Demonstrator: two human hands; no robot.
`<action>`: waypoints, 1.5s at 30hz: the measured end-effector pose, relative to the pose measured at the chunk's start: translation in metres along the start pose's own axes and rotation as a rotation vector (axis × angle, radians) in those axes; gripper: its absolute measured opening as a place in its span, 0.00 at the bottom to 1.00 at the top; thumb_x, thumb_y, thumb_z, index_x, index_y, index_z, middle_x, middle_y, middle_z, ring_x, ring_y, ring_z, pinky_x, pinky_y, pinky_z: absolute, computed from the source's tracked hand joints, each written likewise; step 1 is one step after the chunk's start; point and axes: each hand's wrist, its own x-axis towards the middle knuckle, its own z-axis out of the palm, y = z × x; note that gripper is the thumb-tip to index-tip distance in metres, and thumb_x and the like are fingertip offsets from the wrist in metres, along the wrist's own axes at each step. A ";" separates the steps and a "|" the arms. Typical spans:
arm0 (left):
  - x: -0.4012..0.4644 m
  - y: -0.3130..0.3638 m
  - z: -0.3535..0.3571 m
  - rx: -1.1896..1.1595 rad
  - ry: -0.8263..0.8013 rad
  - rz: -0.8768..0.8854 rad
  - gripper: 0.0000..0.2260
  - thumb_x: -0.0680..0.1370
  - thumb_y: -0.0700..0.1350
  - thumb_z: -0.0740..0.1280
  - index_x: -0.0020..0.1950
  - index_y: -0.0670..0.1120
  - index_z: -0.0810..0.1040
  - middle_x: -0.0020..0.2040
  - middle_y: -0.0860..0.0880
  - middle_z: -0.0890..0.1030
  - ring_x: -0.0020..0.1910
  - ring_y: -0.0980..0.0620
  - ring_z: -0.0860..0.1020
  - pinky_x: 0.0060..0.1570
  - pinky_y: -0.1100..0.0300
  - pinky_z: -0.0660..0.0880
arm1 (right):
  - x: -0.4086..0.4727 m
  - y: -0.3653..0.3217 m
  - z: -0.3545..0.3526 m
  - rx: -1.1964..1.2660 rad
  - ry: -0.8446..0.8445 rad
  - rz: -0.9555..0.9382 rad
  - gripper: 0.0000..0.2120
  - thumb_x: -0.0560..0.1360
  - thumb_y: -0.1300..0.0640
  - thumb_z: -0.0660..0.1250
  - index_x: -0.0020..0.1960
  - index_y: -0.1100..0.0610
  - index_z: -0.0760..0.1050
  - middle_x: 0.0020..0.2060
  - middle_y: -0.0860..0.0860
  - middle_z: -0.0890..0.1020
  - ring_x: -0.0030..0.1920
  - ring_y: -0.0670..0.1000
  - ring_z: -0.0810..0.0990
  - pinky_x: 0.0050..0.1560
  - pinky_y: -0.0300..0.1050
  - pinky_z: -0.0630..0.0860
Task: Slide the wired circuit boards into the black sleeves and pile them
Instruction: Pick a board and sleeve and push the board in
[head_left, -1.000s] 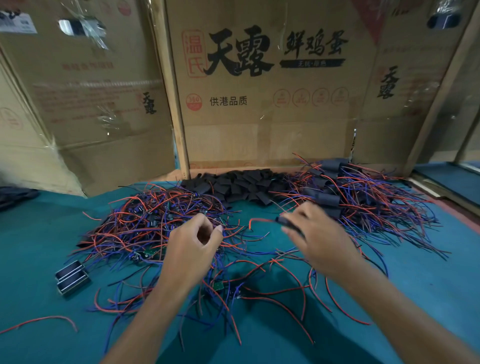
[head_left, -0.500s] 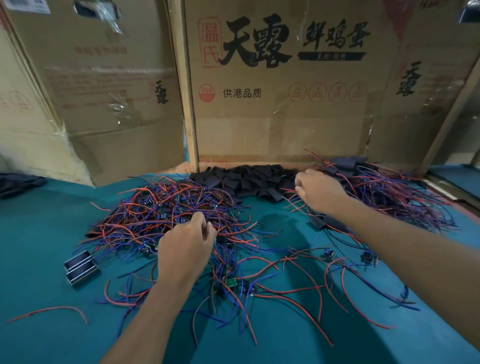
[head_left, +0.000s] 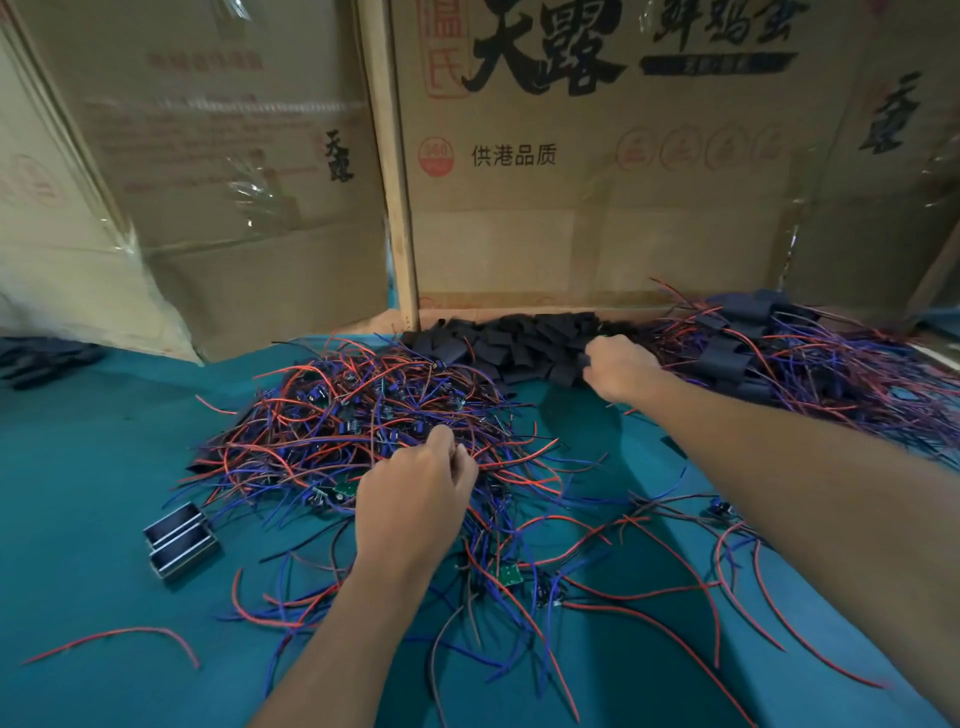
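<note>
Having dropped a finished unit on the sleeved pile (head_left: 769, 353), the right hand (head_left: 618, 366) is now reaching into the black sleeves (head_left: 519, 345), fingers curling on one, while the left hand (head_left: 415, 499) is pinching wires in the heap of wired circuit boards (head_left: 353, 421). Cardboard boxes (head_left: 571, 208) are hemming the far edge; the green surface (head_left: 78, 493) is lying open at left.

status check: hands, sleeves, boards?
Left hand pinching wires in unsleeved board pile. Right hand at black sleeves, grip unclear. Finished pile far right. Nothing blocking.
</note>
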 end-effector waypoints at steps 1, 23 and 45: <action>0.000 0.000 0.000 -0.008 0.008 0.005 0.14 0.80 0.48 0.65 0.37 0.48 0.68 0.21 0.53 0.65 0.18 0.49 0.66 0.19 0.62 0.57 | -0.006 0.001 -0.004 0.022 0.032 0.016 0.12 0.79 0.53 0.62 0.57 0.59 0.76 0.57 0.60 0.79 0.55 0.63 0.79 0.49 0.51 0.75; -0.026 0.070 -0.039 -0.502 -0.187 0.396 0.29 0.71 0.65 0.70 0.67 0.53 0.73 0.49 0.58 0.78 0.46 0.59 0.77 0.48 0.61 0.73 | -0.224 0.024 -0.012 1.831 -0.557 -0.110 0.15 0.73 0.58 0.67 0.57 0.64 0.81 0.50 0.62 0.83 0.44 0.55 0.84 0.44 0.44 0.81; 0.000 0.015 -0.022 0.005 -0.066 -0.099 0.11 0.79 0.58 0.66 0.44 0.51 0.75 0.45 0.53 0.74 0.42 0.50 0.76 0.37 0.56 0.73 | -0.215 0.026 -0.006 1.826 -0.356 -0.027 0.22 0.70 0.53 0.72 0.59 0.65 0.78 0.47 0.57 0.83 0.42 0.53 0.82 0.38 0.42 0.79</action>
